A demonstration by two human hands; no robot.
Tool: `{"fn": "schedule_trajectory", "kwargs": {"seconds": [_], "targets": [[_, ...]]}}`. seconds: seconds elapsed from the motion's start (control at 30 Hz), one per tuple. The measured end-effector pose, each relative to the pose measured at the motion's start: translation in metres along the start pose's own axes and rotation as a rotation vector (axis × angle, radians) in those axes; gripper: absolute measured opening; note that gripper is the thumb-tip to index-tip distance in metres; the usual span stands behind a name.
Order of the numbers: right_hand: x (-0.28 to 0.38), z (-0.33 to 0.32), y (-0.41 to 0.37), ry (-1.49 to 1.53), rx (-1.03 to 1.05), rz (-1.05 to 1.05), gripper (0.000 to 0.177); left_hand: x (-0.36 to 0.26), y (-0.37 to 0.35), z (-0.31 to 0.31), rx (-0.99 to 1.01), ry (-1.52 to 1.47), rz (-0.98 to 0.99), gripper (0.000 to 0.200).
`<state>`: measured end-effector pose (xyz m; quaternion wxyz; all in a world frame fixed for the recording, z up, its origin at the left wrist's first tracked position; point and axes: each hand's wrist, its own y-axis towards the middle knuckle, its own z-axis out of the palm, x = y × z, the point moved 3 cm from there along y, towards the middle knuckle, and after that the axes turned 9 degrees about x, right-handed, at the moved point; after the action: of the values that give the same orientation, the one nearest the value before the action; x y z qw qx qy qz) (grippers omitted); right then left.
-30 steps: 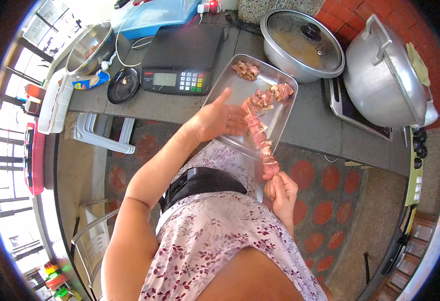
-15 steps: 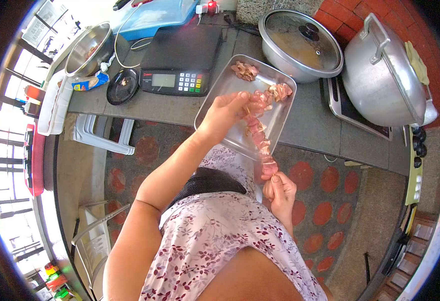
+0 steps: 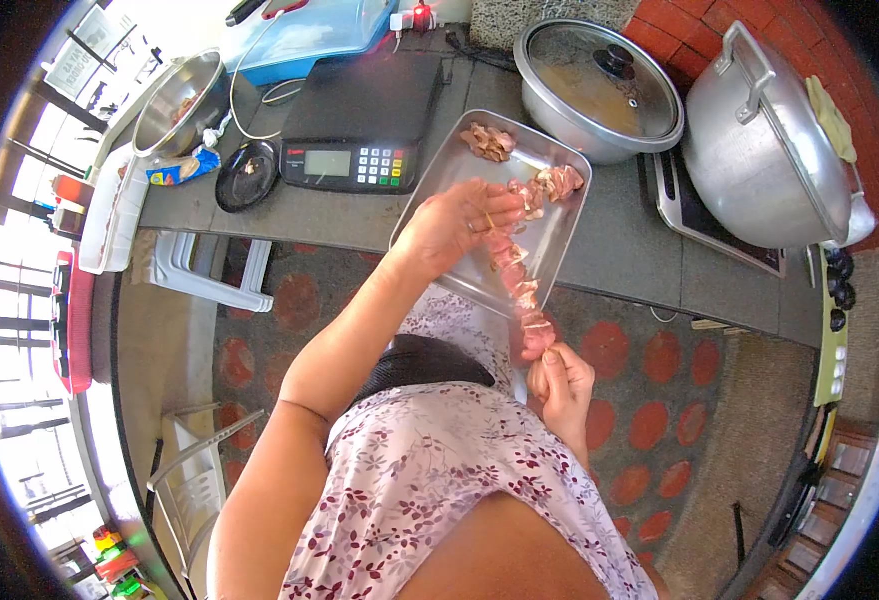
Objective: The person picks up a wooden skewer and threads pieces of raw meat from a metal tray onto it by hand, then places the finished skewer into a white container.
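A skewer of raw meat point(image 3: 516, 270) slants over the near side of a metal tray point(image 3: 449, 165), its folded pink pieces pushed close together. My right hand point(image 3: 561, 385) is closed in a pinch at the skewer's lower end, in front of the counter. Over the tray, my left hand point(image 3: 459, 225) is open, fingers stretched out flat beside the skewer's upper end. A thin stick tip shows by those fingers. Inside the tray lie a pile of meat pieces point(image 3: 487, 142) at the far left corner and more meat point(image 3: 559, 184) at the right.
A digital scale point(image 3: 354, 120) stands left of the tray, with a small black dish point(image 3: 247, 178) and a steel bowl point(image 3: 179, 105) beyond. A lidded pot point(image 3: 599, 95) and a large aluminium pot point(image 3: 759, 150) stand at the right. A white stool point(image 3: 209, 270) is below the counter.
My left hand has opened from a pinch near the skewer's upper end, its fingers now extended. My right hand keeps hold of the lower end, nearly unmoved.
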<state>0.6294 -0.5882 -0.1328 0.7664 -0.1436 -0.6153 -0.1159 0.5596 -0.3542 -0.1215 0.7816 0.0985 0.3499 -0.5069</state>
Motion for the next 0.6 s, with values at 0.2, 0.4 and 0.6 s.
{"fn": "schedule_trajectory", "kwargs": {"seconds": [0.2,0.4,0.6], "targets": [[-0.0004,0.0005,0.0015,0.043,0.009,0.025,0.028,0.001,-0.0029,0.0011,0.022,-0.007,0.024,0.032],[-0.0004,0.0005,0.0019,0.054,0.007,0.016,0.027,-0.0002,-0.0071,0.0079,-0.013,0.041,0.028,0.031],[0.0009,0.0003,0.0019,0.042,0.008,0.013,0.028,0.0002,-0.0073,0.0091,-0.013,0.294,0.164,0.032]]}}
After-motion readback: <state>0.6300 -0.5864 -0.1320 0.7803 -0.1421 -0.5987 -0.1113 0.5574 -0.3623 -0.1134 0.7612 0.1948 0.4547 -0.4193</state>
